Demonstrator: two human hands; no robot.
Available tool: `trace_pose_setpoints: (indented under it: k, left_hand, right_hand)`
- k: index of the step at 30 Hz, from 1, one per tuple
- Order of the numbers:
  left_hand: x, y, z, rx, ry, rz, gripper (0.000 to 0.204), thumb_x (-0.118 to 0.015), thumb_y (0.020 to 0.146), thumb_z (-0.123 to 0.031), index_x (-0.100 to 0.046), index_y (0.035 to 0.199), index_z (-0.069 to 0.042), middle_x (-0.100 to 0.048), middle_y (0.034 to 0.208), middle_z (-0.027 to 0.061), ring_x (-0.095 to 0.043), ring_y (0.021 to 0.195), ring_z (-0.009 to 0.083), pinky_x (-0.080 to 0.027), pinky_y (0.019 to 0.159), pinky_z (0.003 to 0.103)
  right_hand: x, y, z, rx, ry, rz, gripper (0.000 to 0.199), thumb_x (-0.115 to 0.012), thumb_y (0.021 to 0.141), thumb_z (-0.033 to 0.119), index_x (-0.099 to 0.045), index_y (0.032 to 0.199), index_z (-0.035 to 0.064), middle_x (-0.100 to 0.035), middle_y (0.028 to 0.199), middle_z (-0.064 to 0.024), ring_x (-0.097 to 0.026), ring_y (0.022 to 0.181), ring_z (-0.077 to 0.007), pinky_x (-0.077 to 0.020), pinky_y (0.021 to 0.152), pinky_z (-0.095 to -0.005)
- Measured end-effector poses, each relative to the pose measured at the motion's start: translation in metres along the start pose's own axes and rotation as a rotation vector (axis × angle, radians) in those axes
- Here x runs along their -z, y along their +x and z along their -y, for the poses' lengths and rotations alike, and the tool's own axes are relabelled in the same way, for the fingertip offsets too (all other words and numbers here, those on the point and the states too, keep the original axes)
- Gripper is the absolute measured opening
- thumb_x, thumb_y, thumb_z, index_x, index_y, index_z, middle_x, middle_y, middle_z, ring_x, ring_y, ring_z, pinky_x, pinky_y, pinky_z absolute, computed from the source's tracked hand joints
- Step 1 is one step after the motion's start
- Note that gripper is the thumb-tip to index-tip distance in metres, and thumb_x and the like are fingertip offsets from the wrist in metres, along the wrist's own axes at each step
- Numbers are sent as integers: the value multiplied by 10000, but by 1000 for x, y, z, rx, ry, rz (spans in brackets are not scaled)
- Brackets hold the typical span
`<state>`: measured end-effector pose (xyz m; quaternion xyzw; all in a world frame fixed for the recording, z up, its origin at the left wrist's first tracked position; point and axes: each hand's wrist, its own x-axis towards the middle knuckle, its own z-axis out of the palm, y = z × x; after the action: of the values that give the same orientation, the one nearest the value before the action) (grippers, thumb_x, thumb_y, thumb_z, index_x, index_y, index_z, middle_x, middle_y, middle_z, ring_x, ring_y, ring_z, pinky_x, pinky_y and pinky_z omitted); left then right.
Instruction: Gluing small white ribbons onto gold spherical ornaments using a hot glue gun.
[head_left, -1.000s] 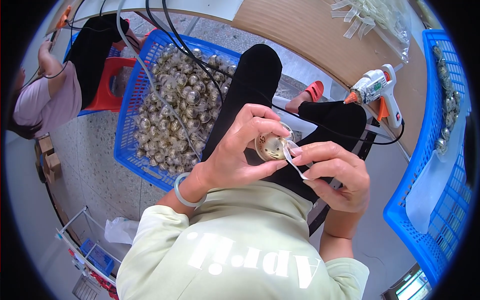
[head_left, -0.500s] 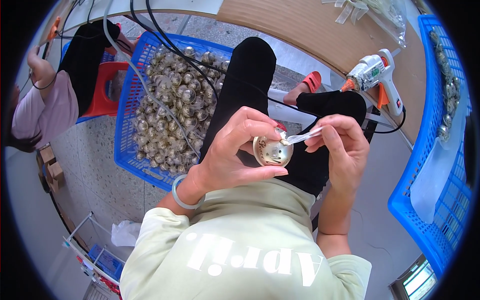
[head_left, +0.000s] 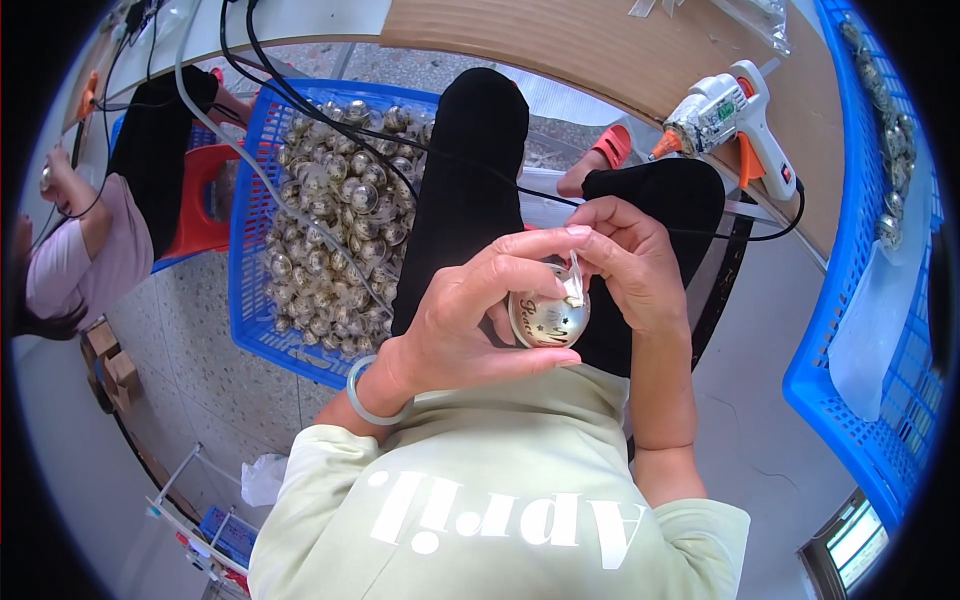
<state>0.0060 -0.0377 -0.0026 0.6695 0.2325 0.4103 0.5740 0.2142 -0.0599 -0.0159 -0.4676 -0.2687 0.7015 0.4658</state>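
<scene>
**Right hand [head_left: 630, 268] drawn in, ribbon [head_left: 575, 284] swung from near three o'clock to twelve**

Gold bauble [head_left: 550, 322] at lap height, in the left hand [head_left: 488, 298]: thumb below, fingers round its ten o'clock side. Right fingertips narrow at the ribbon's upper end; cannot tell which hand pinches it.

Around: black cable [head_left: 700, 233] crosses the thigh and runs behind the right hand. Ten o'clock, blue plastic basket [head_left: 241, 250] heaped with shiny baubles [head_left: 345, 215], grey cable [head_left: 262, 180] lying across. Glue gun [head_left: 745, 125] between one and two, orange nozzle toward eight. Second blue basket [head_left: 815, 375] at three.

Bauble: round, no long axis; ribbon end faces one to two o'clock, dark-printed side up to camera.

Glossy metallic sphere; thin, pale, translucent ribbon; ribbed cardboard [head_left: 560, 45] at twelve.
</scene>
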Motion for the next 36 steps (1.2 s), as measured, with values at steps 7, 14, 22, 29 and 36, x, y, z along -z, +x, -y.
trace_pose_setpoints:
  k: [7,14,22,29,36]
  left_hand:
    - [-8,7,7,35,-51,-20,567,-917,682,-81,-535,1100,-40,-678,1225,159,-721,938,183,-598,623,234]
    - [-9,18,7,75,22,-64,581,-920,693,-98,-504,1094,-42,-677,1211,142,-715,938,157,-597,628,218]
    - [-4,22,9,164,99,-74,606,-915,691,-35,-489,1120,-69,-642,1254,208,-697,1029,199,-623,753,275]
    - [-6,21,9,60,376,-85,562,-922,676,-76,-545,1092,-70,-689,1185,170,-723,963,197,-605,668,252]
    - [-8,21,16,-28,469,-104,503,-920,687,-102,-567,1044,-74,-713,1132,147,-739,902,200,-589,624,250]
  right_hand:
    - [3,4,-1,-7,-38,-38,183,-696,933,75,-644,1089,-6,-692,895,-46,-652,789,-69,-523,688,-211]
    - [6,7,-1,2,-80,-108,187,-677,952,85,-650,1117,2,-701,934,-47,-659,811,-71,-523,690,-214]
    - [-17,-20,12,401,-490,-198,188,-642,964,28,-618,1137,-43,-637,1076,-80,-623,909,-90,-512,730,-209]
    - [-23,-19,12,503,-632,-192,106,-690,912,-13,-663,1014,-11,-612,1038,-75,-598,876,-85,-484,726,-198]
    - [-24,-19,13,513,-701,-220,76,-694,893,-32,-670,959,-4,-614,993,-69,-594,833,-83,-480,692,-199]
